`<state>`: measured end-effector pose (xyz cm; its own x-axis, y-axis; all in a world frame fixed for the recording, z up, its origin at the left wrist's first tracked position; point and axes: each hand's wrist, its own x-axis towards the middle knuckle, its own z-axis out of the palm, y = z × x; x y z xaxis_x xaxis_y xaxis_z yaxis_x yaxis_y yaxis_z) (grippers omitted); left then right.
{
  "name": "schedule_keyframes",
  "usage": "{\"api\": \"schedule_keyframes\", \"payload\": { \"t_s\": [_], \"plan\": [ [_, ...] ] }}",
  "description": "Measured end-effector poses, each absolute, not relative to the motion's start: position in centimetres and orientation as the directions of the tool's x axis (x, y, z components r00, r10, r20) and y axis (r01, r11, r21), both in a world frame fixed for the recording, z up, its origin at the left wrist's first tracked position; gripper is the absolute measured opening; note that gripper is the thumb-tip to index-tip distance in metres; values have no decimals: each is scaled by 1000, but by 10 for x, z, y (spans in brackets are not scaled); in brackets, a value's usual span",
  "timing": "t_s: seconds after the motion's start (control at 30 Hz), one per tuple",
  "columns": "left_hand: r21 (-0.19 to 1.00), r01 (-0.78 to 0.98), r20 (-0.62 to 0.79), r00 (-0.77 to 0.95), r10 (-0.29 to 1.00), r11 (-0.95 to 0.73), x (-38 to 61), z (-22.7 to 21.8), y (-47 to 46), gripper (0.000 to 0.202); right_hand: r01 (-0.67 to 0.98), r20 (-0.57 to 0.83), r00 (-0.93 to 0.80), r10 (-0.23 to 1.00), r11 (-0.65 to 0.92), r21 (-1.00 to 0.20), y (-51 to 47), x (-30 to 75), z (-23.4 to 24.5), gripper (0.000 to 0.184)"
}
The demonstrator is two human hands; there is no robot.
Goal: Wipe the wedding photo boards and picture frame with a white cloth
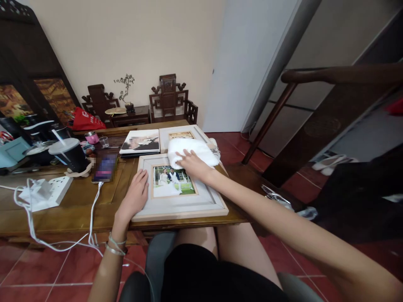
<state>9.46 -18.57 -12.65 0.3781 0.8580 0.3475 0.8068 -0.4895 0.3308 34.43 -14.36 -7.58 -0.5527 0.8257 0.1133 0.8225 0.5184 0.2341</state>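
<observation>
A light wooden picture frame (181,212) with a wide pale mat lies flat at the table's front edge. Inside it is a wedding photo (173,180) of two people seated outdoors on grass. My left hand (135,191) lies flat on the frame's left side, fingers stretched out. My right hand (197,165) grips a folded white towel (197,151) from above, over the frame's far right part; the thumb is hidden. Part of the towel also covers a second pale frame (185,131) behind the first.
A print with a white border (141,140) lies behind the left corner. Further left are a phone (105,167) on a cable, a power strip (53,193), a lidded dark cup (71,155) and a small glass (103,141). A wooden chair (292,79) stands at the right.
</observation>
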Motion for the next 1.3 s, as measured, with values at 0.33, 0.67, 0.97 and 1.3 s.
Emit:
{"api": "schedule_keyframes", "payload": {
  "t_s": [0.33, 0.67, 0.97, 1.3],
  "plan": [
    [356, 800, 345, 368, 864, -483, 96, -128, -186, 49, 772, -307, -621, 721, 630, -84, -261, 344, -21, 45],
    [368, 790, 338, 378, 862, -491, 96, -126, -186, 47, 824, 16, -567, 824, 566, 32, -215, 326, -70, 57],
    [378, 783, 365, 364, 857, -494, 94, -129, -185, 45, 842, 49, -525, 850, 510, 174, -152, 315, -79, 59],
    [371, 789, 373, 357, 856, -490, 95, -131, -186, 46, 722, -303, -677, 671, 686, -91, -273, 324, -22, 43]
  ]
}}
